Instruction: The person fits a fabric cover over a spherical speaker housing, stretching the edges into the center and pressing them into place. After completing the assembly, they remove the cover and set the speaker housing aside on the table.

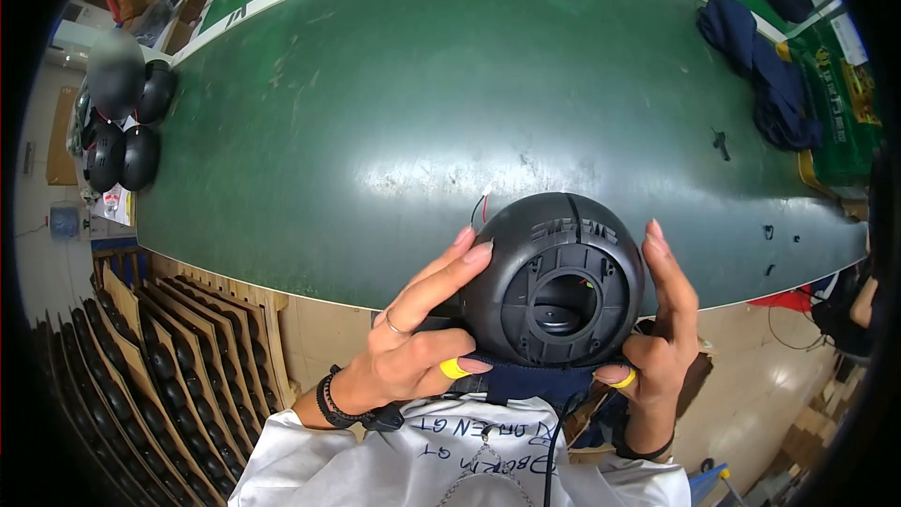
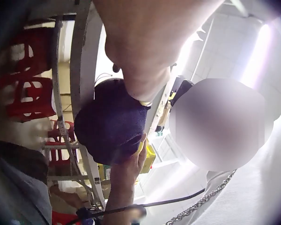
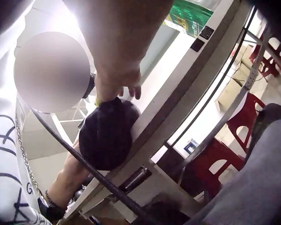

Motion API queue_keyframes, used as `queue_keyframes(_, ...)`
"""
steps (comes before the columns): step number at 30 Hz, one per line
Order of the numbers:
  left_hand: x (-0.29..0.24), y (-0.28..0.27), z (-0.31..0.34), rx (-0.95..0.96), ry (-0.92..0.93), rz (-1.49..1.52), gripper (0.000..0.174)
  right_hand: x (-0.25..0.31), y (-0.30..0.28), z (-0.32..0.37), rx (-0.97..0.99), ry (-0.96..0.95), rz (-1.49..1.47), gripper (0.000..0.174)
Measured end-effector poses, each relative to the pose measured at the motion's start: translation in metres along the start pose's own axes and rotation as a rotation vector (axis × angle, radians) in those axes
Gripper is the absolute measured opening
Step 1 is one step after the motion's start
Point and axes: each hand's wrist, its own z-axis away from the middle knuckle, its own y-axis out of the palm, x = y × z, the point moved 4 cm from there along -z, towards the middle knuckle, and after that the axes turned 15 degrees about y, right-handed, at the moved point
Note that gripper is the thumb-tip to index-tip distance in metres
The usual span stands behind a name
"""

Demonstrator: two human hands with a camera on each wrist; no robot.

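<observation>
Green table (image 1: 394, 103): near edge was the hazard. Slotted trays (image 1: 178, 357) beside it held rows of black domes. One shell (image 1: 554, 282) sat at that edge, left hand (image 1: 413, 338) and right hand (image 1: 662, 329) gripping it, thumbs pinching cloth (image 1: 535, 383) beneath. Likely failure: cloth slips, shell drops, wires (image 1: 482, 205) snag.

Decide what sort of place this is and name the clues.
Probably a factory assembly station: a long green workbench, racks of identical black parts beside it, and a black dome housing.

dome (image 1: 554, 253) underside: under cloth (image 1: 535, 380) | wires (image 1: 481, 207): mostly behind dome (tips show)
</observation>
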Motion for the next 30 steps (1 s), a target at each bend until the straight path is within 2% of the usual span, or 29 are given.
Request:
queue_keyframes(2, 0.003, -0.002, -0.003, 0.018, 0.038, -0.043, 0.035, -0.004, 0.003, -0.006, 0.025, -0.02, -0.105, 0.057)
queue_keyframes(4, 0.006, -0.002, -0.005, 0.036, 0.071, -0.089, 0.036, -0.005, 0.004, -0.009, -0.006, -0.015, -0.079, 0.059)
queue_keyframes(6, 0.008, 0.0, -0.004, -0.087, 0.079, -0.081, 0.039, -0.013, 0.004, -0.007, -0.039, -0.079, -0.158, 0.06)
queue_keyframes(7, 0.01, 0.002, -0.003, -0.129, 0.104, -0.129, 0.04, -0.012, 0.007, -0.009, -0.122, -0.087, -0.166, 0.06)
queue_keyframes(10, 0.011, -0.002, -0.004, -0.132, 0.053, -0.069, 0.04, -0.015, 0.003, -0.004, -0.112, -0.067, -0.165, 0.058)
queue_keyframes(12, 0.014, -0.007, -0.011, -0.096, 0.022, -0.04, 0.038, -0.008, -0.001, -0.005, -0.09, 0.024, -0.116, 0.056)
queue_keyframes(14, 0.016, -0.008, -0.014, -0.052, 0.019, 0.012, 0.037, -0.011, -0.006, -0.003, -0.017, 0.012, -0.117, 0.057)
queue_keyframes(15, 0.019, -0.006, -0.017, -0.104, 0.005, 0.067, 0.037, -0.009, 0.001, -0.007, -0.011, 0.023, -0.118, 0.057)
queue_keyframes(17, 0.026, -0.001, -0.023, -0.132, -0.037, 0.121, 0.039, -0.007, 0.01, -0.017, -0.177, 0.182, -0.338, 0.058)
queue_keyframes(18, 0.029, 0.0, -0.025, -0.159, -0.068, 0.174, 0.041, -0.009, 0.006, -0.019, -0.171, 0.197, -0.34, 0.058)
queue_keyframes(19, 0.033, -0.005, -0.028, -0.043, -0.093, 0.332, 0.046, -0.009, 0.004, -0.021, -0.029, 0.231, -0.373, 0.057)
queue_keyframes(20, 0.033, -0.005, -0.03, -0.013, -0.117, 0.356, 0.049, -0.009, 0.005, -0.023, 0.113, 0.263, -0.407, 0.057)
queue_keyframes(22, 0.036, -0.01, -0.026, 0.099, -0.091, 0.407, 0.034, -0.014, 0.005, -0.023, 0.114, 0.269, -0.42, 0.056)
queue_keyframes(24, 0.04, -0.007, -0.028, 0.047, -0.135, 0.447, 0.034, -0.019, 0.003, -0.023, 0.13, 0.236, -0.442, 0.056)
queue_keyframes(25, 0.043, -0.007, -0.029, -0.005, -0.15, 0.476, 0.035, -0.02, 0.002, -0.023, 0.147, 0.273, -0.455, 0.049)
queue_keyframes(30, 0.044, -0.01, -0.04, 0.049, -0.332, 0.458, 0.034, -0.027, 0.004, -0.03, 0.151, 0.355, -0.503, 0.036)
